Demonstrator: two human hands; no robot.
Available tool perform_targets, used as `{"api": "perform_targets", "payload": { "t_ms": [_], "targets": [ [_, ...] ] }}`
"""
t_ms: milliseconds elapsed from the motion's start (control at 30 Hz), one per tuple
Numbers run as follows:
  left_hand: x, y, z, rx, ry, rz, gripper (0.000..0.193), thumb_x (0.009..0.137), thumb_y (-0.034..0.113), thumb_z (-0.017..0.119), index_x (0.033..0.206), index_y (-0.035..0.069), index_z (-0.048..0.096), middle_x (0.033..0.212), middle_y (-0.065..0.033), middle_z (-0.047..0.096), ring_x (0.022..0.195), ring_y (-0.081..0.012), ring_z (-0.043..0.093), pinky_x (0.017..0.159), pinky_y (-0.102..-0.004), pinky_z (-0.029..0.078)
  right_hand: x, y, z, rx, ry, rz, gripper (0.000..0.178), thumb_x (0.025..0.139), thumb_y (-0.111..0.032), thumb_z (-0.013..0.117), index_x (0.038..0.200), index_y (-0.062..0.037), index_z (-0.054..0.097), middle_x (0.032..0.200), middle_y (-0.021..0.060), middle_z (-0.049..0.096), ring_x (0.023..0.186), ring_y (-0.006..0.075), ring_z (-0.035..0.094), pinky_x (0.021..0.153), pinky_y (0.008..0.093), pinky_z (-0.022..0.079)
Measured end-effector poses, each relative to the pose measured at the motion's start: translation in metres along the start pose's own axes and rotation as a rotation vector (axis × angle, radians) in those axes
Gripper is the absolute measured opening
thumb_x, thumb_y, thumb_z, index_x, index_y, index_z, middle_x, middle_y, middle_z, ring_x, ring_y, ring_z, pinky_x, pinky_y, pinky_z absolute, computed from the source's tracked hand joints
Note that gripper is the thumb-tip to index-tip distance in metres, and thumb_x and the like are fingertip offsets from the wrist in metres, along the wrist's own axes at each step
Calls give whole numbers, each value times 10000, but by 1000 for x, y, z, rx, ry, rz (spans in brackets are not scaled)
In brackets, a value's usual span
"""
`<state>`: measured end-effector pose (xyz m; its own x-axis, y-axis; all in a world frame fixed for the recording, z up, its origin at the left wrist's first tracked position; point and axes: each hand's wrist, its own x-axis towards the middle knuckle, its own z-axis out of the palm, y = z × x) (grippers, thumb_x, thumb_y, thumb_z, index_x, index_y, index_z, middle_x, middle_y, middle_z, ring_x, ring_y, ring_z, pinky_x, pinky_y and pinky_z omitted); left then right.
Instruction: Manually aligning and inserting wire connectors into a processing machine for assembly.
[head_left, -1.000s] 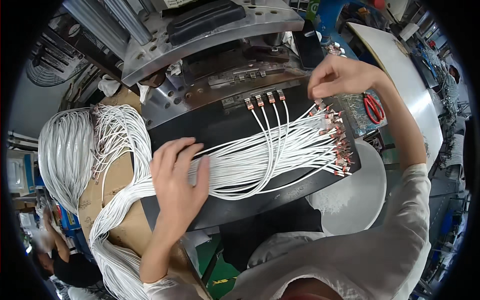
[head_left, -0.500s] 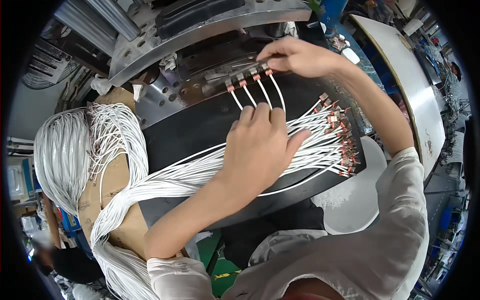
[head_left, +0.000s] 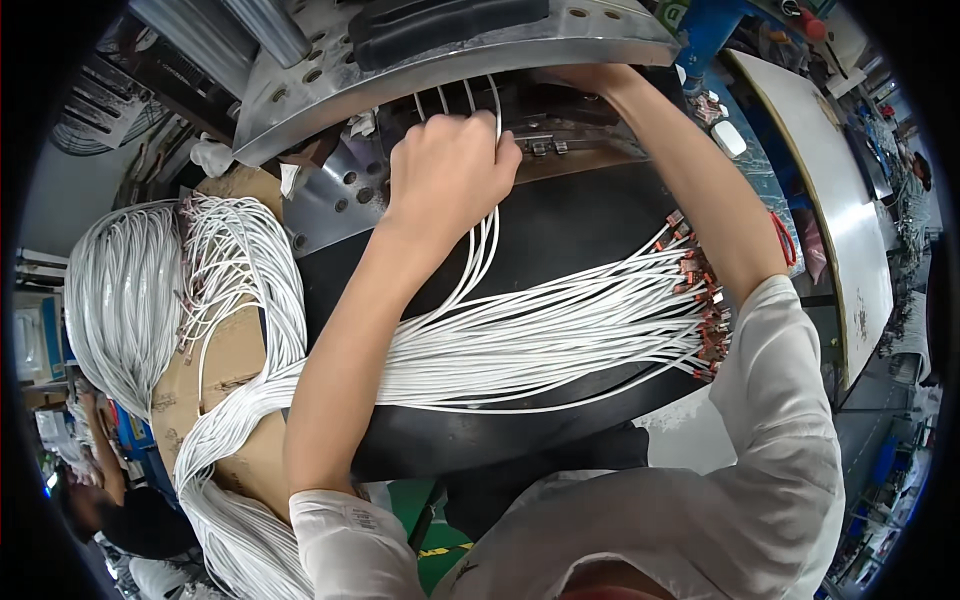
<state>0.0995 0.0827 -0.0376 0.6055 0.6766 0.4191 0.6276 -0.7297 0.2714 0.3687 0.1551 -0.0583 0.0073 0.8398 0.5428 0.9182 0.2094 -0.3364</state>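
My left hand (head_left: pixel 447 172) is closed around several thin white wires (head_left: pixel 484 240) and holds their ends up at the slot of a grey metal machine (head_left: pixel 330 75). My right hand (head_left: pixel 590 78) reaches to the same slot further right, and its fingers are hidden under the machine's metal plate. A wide bundle of white wires (head_left: pixel 540 340) with red-brown terminal ends (head_left: pixel 703 300) lies across the black work surface (head_left: pixel 580 215) below both arms.
A large looped hank of white wires (head_left: pixel 130 290) hangs at the left over a piece of cardboard (head_left: pixel 225 370). A white bench (head_left: pixel 835 190) runs along the right. Another person (head_left: pixel 120 510) sits low at the far left.
My left hand has left the wire bundle and risen to the machine slot, carrying several wires. My right hand has moved from the terminal ends up and left under the metal plate.
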Motion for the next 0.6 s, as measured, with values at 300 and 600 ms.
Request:
{"api": "perform_targets", "payload": {
  "t_ms": [300, 600],
  "targets": [
    [-10, 17, -23, 144, 143, 82, 345, 899, 368, 762, 984, 37, 722, 872, -142, 723, 786, -354, 722, 712, -453, 585, -47, -101, -67, -100, -223, 33, 361, 1018, -224, 635, 1322, -29, 642, 1120, 170, 727, 999, 232, 685, 890, 369, 539],
    [-279, 60, -89, -1959, -556, -214, 844, 846, 589, 804, 1316, -92, 642, 1230, -217, 705, 1013, -281, 695, 829, -396, 540, -352, -143, -149, 1557, -1588, 89, 613, 1017, -233, 707, 1511, 40, 468, 1385, 207, 608, 1195, 328, 627, 1000, 401, 515]
  ]
}}
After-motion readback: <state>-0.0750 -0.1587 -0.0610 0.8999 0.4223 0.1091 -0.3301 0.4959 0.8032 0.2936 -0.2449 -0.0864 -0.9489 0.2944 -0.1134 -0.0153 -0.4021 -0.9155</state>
